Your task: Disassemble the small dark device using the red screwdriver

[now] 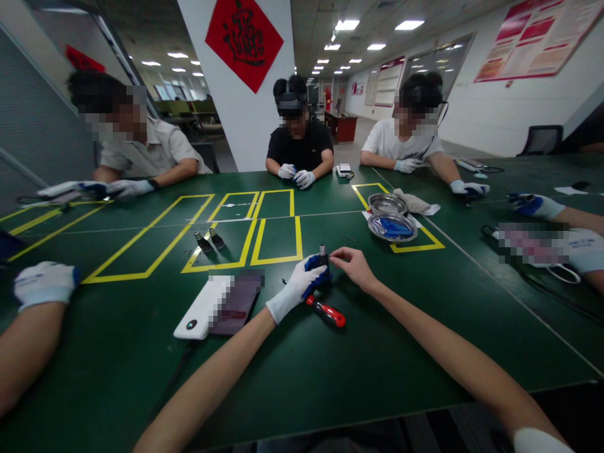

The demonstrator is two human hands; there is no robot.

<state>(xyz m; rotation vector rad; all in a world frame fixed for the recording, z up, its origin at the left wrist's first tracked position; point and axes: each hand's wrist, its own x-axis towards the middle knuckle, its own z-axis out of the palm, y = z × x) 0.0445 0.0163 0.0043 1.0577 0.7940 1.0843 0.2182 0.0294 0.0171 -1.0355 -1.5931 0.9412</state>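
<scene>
1. Pinching with the bare fingers (336,255) of our right hand (355,267), we touch the top of a small dark part (323,257); the fingertips are closed on or against its upper end, though we cannot tell how firmly.
2. Our left hand (298,287), in a white and blue glove, is clenched around the lower body of the same part, holding it upright just above the desk (377,340), about midway along its width and nearer the near edge than the far one.
3. We judge the part to be light, stiff and small enough to slip; the gloved grasp low on the body looks the steadier hold, with the bare fingertips suited to the fine top end.
4. A red-handled screwdriver (326,313) lies on the desk just beneath our left hand, unheld.
5. Toward the left edge lies a white device (198,313); toward the far right, two metal bowls (391,217) sit inside a yellow-taped box.
6. Other people's gloved hands rest around the far and side edges.
</scene>
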